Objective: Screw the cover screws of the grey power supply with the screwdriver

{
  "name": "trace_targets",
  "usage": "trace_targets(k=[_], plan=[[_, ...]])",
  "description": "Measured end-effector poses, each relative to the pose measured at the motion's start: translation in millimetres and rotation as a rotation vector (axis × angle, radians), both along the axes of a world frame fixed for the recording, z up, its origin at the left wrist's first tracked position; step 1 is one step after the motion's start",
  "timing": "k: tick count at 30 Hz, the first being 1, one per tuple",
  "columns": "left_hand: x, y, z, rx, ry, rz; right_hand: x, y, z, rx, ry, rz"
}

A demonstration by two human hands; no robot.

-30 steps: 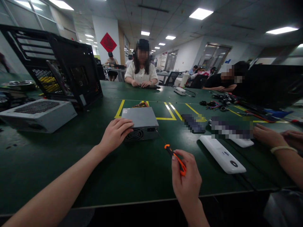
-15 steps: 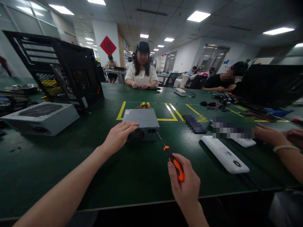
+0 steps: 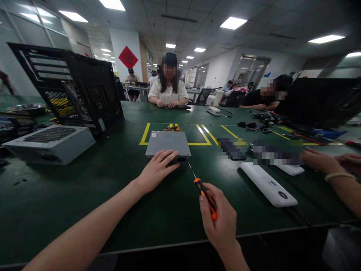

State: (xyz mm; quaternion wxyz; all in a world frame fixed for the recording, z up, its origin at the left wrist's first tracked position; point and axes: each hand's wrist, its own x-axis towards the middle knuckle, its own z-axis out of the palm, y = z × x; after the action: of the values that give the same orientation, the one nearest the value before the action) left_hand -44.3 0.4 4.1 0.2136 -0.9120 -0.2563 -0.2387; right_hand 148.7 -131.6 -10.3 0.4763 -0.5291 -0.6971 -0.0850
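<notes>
A grey computer power supply (image 3: 168, 143) lies on the green table, its near side facing me and a bundle of coloured wires (image 3: 172, 128) at its far side. My left hand (image 3: 159, 165) rests on its near top edge, fingers stretched out over the front face and covering most of the fan grille. My right hand (image 3: 220, 214) is closed round the orange and black handle of a screwdriver (image 3: 207, 199). The screwdriver's shaft slants up to the left, its tip at the power supply's lower right front corner. Whether the tip sits in a screw is too small to tell.
At left stand a black computer case (image 3: 81, 90) and a second power supply (image 3: 50, 143). On the right lie a white power bank-like device (image 3: 267, 184), phones and cables (image 3: 259, 124). A co-worker's hand (image 3: 324, 162) is at the right edge; another person sits opposite.
My left hand has slid right and down from the top onto the front face, its fingers spreading. The screwdriver tip has shifted slightly at the right corner.
</notes>
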Motion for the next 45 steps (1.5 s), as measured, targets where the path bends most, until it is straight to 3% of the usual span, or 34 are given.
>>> trace_targets(k=[7, 11, 15, 24, 30, 34, 37, 41, 45], plan=[[-5.0, 5.2, 3.5, -0.027, 0.053, -0.021, -1.6, 2.4, -1.4, 0.02, -0.166, 0.027], [-3.7, 9.3, 3.7, -0.016, 0.041, -0.007, -3.0, 4.5, 2.5, -0.051, -0.181, 0.036], [-3.0, 12.5, 2.0, -0.007, 0.043, 0.012, -4.7, 7.4, 1.8, -0.143, -0.091, 0.032], [-2.4, 0.7, 1.5, -0.013, -0.03, 0.045, -1.4, 7.5, 3.7, -0.076, -0.134, 0.01], [6.3, -7.5, 1.6, -0.041, -0.066, 0.021, -2.4, 4.0, 2.9, -0.181, 0.048, -0.036], [13.4, -10.2, -2.6, -0.181, -0.093, 0.042, -2.0, 7.6, 0.3, -0.036, -0.079, -0.057], [13.0, -9.7, -0.8, -0.139, -0.203, 0.101, -1.3, 8.3, 1.7, -0.011, -0.137, -0.036], [7.5, -5.4, 4.7, -0.001, -0.347, 0.225, -1.3, 5.6, 3.5, -0.079, -0.055, -0.012], [4.9, 2.0, 3.0, -0.04, -0.303, 0.186, -1.6, 5.1, 1.7, -0.165, 0.087, -0.008]])
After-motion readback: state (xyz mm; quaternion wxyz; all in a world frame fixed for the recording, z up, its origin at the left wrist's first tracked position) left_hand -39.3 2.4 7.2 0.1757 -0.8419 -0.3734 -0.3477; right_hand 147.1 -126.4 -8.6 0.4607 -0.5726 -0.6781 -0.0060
